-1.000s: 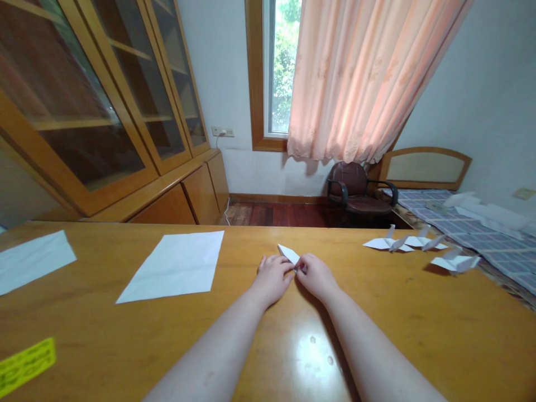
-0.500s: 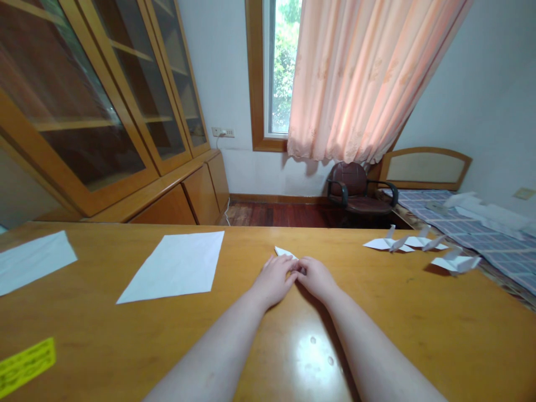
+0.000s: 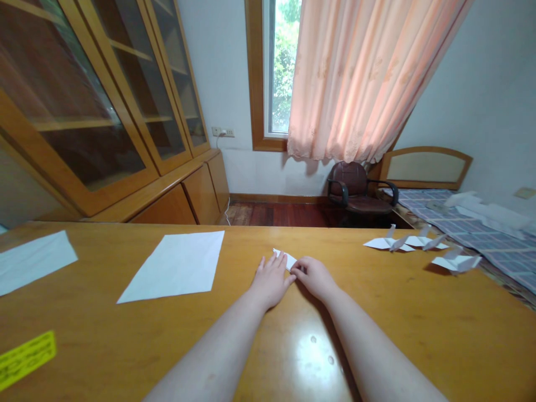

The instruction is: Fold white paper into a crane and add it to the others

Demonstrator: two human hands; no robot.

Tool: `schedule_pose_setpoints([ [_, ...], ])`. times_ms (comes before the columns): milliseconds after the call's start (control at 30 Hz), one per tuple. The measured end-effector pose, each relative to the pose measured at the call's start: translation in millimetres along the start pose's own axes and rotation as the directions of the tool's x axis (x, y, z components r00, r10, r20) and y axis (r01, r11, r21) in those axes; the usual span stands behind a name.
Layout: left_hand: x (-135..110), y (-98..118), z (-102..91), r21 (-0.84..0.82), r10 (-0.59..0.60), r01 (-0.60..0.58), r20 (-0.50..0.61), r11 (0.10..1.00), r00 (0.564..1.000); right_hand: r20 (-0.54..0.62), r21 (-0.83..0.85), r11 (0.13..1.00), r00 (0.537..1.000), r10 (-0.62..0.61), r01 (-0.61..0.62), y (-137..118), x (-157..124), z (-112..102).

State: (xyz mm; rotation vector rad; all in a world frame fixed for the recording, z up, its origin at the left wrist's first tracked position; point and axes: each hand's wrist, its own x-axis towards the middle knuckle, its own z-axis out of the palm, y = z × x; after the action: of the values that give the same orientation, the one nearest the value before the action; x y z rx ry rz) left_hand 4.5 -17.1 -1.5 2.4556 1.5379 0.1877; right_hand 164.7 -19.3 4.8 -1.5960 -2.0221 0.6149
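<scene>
A small folded piece of white paper (image 3: 288, 259) lies on the wooden table (image 3: 377, 324), partly covered by my hands. My left hand (image 3: 271, 282) rests flat with its fingers spread, the fingertips on the paper's left part. At the paper's right corner, the thumb and fingers of my right hand (image 3: 314, 277) are pinched together on it. The paper's folds are too small to make out.
Three folded white paper birds (image 3: 456, 261) stand at the table's right. To the left lie a white sheet (image 3: 178, 267) and another white sheet (image 3: 36, 262). A yellow label (image 3: 27, 359) is at the near left. Beyond the table stands a brown armchair (image 3: 355, 187).
My left hand's fingers have spread and shifted slightly left, away from the right hand. More of the folded paper shows between the hands. The right hand has barely moved.
</scene>
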Motion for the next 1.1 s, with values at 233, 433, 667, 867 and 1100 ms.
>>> schedule_pose_setpoints([
  [233,2.7,-2.6,4.2,0.037,-0.120,0.121,-0.037,0.992,0.992,-0.006,-0.028,1.000,1.000,0.001,-0.001,2.8,1.4,1.8],
  [433,4.9,-3.8,6.1,0.043,-0.169,0.172,-0.071,0.984,0.983,-0.101,-0.057,0.997,0.993,-0.064,0.059,6.9,-0.3,2.6],
  [667,6.8,-4.7,2.4,0.008,-0.194,0.196,-0.079,0.981,0.978,-0.062,-0.114,0.989,0.993,-0.101,0.093,2.1,-2.3,-2.1],
  [867,7.7,-6.5,3.5,-0.018,-0.198,0.197,-0.097,0.980,0.975,-0.052,-0.121,0.991,0.997,-0.064,0.057,1.9,0.2,-1.8],
  [1100,7.5,-7.0,3.2,-0.061,-0.201,0.194,-0.145,0.979,0.969,-0.063,-0.180,0.980,0.993,-0.103,0.090,-2.4,-3.9,-4.4],
])
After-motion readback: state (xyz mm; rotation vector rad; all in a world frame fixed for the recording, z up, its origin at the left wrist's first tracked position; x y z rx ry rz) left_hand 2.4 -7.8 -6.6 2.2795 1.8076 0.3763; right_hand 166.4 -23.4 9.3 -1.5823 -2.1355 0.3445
